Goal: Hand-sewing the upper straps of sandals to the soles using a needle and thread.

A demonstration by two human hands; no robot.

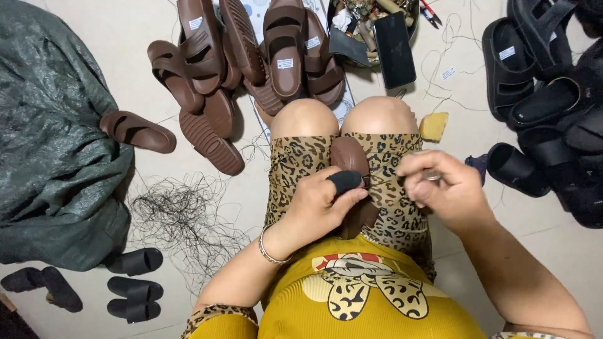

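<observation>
On lap | L hand (323, 204) gripped brown sandal (352, 164) | R hand (443, 185) pinched small metal tool (431, 177), prob. needle | risk: thread (383, 182) snagging, finger prick if slipped

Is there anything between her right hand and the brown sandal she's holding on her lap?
Nothing visible. The left hand presses the brown sandal on the lap, and the right hand, pinching something small and metallic, sits just beside it with only a thin thread between them.

Both hands over lap, left hand (320, 204) gripping, right hand (443, 188) pinching
</observation>
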